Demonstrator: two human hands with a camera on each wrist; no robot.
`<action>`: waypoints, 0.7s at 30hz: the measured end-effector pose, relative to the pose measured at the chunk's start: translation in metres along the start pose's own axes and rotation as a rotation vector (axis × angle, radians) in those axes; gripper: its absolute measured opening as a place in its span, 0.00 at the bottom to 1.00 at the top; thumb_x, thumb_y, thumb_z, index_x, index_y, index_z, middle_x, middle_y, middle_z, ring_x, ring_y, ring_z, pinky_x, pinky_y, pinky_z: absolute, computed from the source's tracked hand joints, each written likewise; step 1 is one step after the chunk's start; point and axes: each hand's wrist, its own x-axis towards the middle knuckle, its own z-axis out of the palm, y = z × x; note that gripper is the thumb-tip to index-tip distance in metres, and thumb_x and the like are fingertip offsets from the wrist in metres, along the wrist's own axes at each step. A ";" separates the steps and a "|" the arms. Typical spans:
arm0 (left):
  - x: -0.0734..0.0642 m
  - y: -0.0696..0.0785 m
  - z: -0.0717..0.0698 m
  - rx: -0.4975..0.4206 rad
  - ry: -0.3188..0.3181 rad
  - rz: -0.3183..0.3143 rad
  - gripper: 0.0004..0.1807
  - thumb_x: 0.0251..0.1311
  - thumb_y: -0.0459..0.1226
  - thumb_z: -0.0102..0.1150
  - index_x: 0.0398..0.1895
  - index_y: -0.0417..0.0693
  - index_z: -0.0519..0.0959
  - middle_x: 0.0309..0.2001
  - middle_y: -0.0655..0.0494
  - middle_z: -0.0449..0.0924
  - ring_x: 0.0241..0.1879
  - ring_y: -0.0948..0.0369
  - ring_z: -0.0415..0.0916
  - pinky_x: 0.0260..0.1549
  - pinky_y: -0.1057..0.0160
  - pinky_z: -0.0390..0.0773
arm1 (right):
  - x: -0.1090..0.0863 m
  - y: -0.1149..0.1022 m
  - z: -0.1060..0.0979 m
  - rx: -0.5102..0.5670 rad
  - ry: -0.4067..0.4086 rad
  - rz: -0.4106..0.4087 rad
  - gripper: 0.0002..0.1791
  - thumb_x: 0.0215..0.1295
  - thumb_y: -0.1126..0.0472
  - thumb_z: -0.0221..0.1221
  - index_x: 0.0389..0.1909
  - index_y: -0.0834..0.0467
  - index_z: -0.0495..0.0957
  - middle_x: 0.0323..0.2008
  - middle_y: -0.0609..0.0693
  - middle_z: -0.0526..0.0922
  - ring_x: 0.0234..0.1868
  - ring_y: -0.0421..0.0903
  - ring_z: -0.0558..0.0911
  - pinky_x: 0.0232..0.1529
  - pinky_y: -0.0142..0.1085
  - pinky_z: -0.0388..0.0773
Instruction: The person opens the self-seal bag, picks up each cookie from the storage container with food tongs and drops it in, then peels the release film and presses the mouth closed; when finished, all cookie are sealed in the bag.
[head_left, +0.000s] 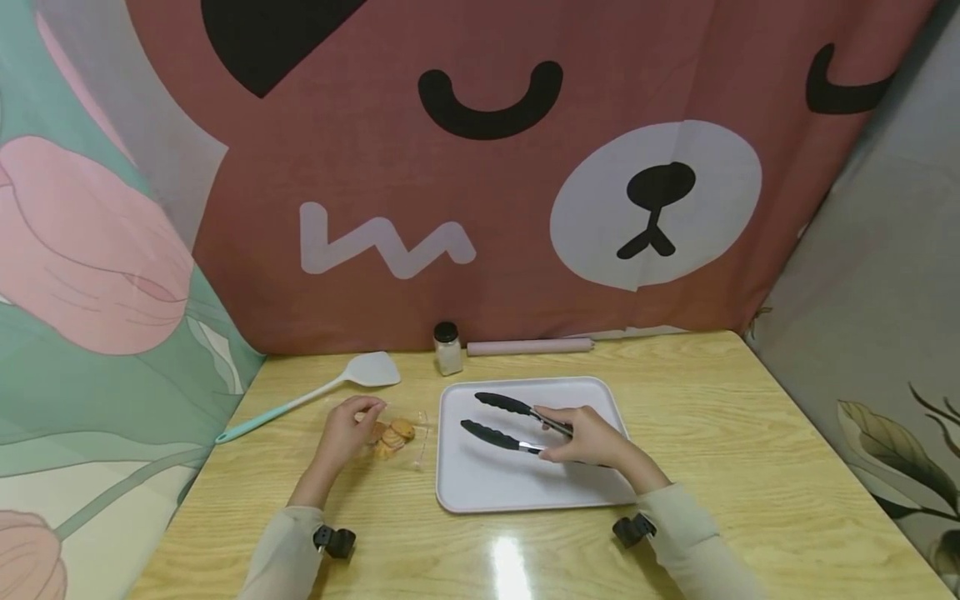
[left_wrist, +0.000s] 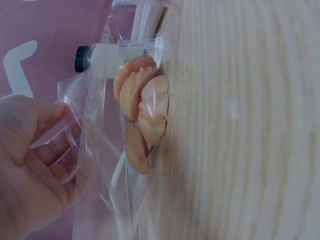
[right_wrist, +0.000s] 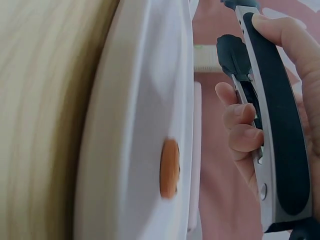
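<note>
My left hand (head_left: 348, 429) pinches the edge of a clear plastic bag (left_wrist: 95, 145) between thumb and fingers. Inside the bag lie several thin, round golden-brown cookies (left_wrist: 152, 102), piled near the table surface. Over the white tray (head_left: 487, 493) my right hand (head_left: 588, 437) grips a pair of tongs (head_left: 491, 435) with black scalloped tips. The tongs' arms stand spread, pointing left, with nothing between the tips. One brown cookie (right_wrist: 169, 168) rests on the tray in the right wrist view; in the head view it cannot be made out, probably behind the right hand.
A spatula (head_left: 371, 369) with a turquoise handle lies at the back left of the wooden table (head_left: 750, 467). A black-lidded jar (head_left: 448, 354) stands behind the tray, beside a pale pink rod (head_left: 528, 347) along the back. Printed cloth hangs on the sides.
</note>
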 end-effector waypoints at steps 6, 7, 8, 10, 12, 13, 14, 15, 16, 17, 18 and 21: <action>-0.001 -0.001 0.000 0.008 -0.002 0.000 0.07 0.63 0.34 0.58 0.37 0.39 0.83 0.35 0.49 0.82 0.38 0.52 0.78 0.30 0.63 0.76 | -0.018 0.012 -0.011 -0.039 0.036 -0.015 0.41 0.51 0.48 0.70 0.63 0.64 0.69 0.43 0.55 0.84 0.27 0.38 0.74 0.30 0.31 0.71; -0.002 -0.002 0.000 0.008 0.002 0.000 0.07 0.63 0.34 0.59 0.37 0.39 0.83 0.35 0.49 0.82 0.38 0.53 0.78 0.30 0.63 0.76 | -0.021 0.015 -0.012 -0.048 0.042 -0.010 0.41 0.51 0.47 0.70 0.63 0.64 0.69 0.45 0.56 0.84 0.31 0.39 0.76 0.32 0.31 0.71; -0.002 -0.002 0.000 0.014 0.004 0.006 0.07 0.62 0.34 0.59 0.37 0.39 0.83 0.35 0.49 0.82 0.38 0.52 0.78 0.31 0.62 0.77 | -0.024 0.018 -0.012 -0.046 0.045 0.001 0.42 0.51 0.47 0.70 0.63 0.63 0.69 0.47 0.57 0.83 0.33 0.39 0.77 0.32 0.31 0.72; -0.003 -0.002 0.000 0.015 0.009 0.013 0.06 0.62 0.34 0.59 0.36 0.39 0.83 0.35 0.48 0.82 0.38 0.52 0.78 0.32 0.59 0.78 | -0.029 0.024 -0.014 -0.037 0.053 0.021 0.42 0.50 0.47 0.70 0.63 0.63 0.70 0.48 0.58 0.82 0.28 0.38 0.75 0.29 0.30 0.72; -0.003 -0.002 0.000 0.015 0.006 0.011 0.06 0.62 0.33 0.59 0.36 0.39 0.83 0.35 0.48 0.82 0.39 0.51 0.79 0.34 0.55 0.78 | -0.035 0.029 -0.015 -0.037 0.064 0.041 0.42 0.49 0.47 0.71 0.62 0.63 0.70 0.43 0.59 0.83 0.20 0.35 0.66 0.22 0.29 0.68; -0.003 -0.002 0.000 0.018 0.004 0.011 0.07 0.62 0.34 0.59 0.37 0.39 0.83 0.35 0.48 0.82 0.39 0.50 0.79 0.35 0.54 0.78 | -0.038 0.031 -0.015 -0.039 0.071 0.046 0.42 0.49 0.48 0.71 0.62 0.63 0.70 0.38 0.58 0.84 0.18 0.33 0.64 0.20 0.28 0.67; -0.003 -0.002 -0.001 0.020 -0.001 0.004 0.07 0.63 0.34 0.59 0.37 0.39 0.83 0.36 0.47 0.82 0.39 0.50 0.79 0.35 0.53 0.78 | -0.040 0.033 -0.016 -0.041 0.080 0.045 0.41 0.48 0.49 0.72 0.62 0.64 0.70 0.35 0.57 0.84 0.16 0.33 0.60 0.18 0.28 0.65; -0.003 -0.002 -0.001 0.017 -0.008 -0.005 0.07 0.63 0.34 0.58 0.37 0.39 0.83 0.36 0.47 0.82 0.40 0.50 0.79 0.35 0.54 0.78 | -0.043 0.034 -0.017 -0.042 0.086 0.049 0.41 0.48 0.49 0.72 0.62 0.64 0.71 0.29 0.54 0.82 0.15 0.32 0.58 0.17 0.28 0.64; -0.004 -0.001 -0.002 0.014 -0.014 -0.013 0.07 0.63 0.34 0.58 0.37 0.40 0.83 0.36 0.48 0.82 0.40 0.51 0.79 0.34 0.54 0.78 | -0.046 0.036 -0.018 -0.049 0.092 0.055 0.41 0.48 0.49 0.72 0.61 0.65 0.71 0.25 0.51 0.80 0.15 0.32 0.57 0.16 0.28 0.63; -0.004 -0.001 -0.002 0.015 -0.020 -0.019 0.07 0.63 0.34 0.58 0.38 0.40 0.83 0.36 0.48 0.82 0.40 0.51 0.79 0.34 0.55 0.78 | -0.048 0.037 -0.020 -0.055 0.097 0.058 0.41 0.48 0.49 0.72 0.61 0.65 0.71 0.21 0.50 0.77 0.15 0.32 0.56 0.16 0.28 0.63; -0.004 -0.001 -0.002 0.013 -0.025 -0.026 0.07 0.63 0.34 0.58 0.38 0.40 0.83 0.37 0.48 0.82 0.40 0.51 0.79 0.34 0.55 0.78 | -0.051 0.038 -0.021 -0.060 0.103 0.059 0.41 0.48 0.50 0.72 0.61 0.65 0.71 0.22 0.49 0.77 0.15 0.32 0.56 0.16 0.28 0.63; -0.005 -0.001 -0.002 0.015 -0.036 -0.028 0.08 0.64 0.34 0.58 0.39 0.40 0.83 0.37 0.47 0.82 0.40 0.51 0.79 0.33 0.57 0.78 | -0.059 0.039 -0.025 -0.064 0.116 0.078 0.41 0.47 0.50 0.72 0.61 0.66 0.71 0.26 0.51 0.80 0.17 0.33 0.60 0.18 0.28 0.65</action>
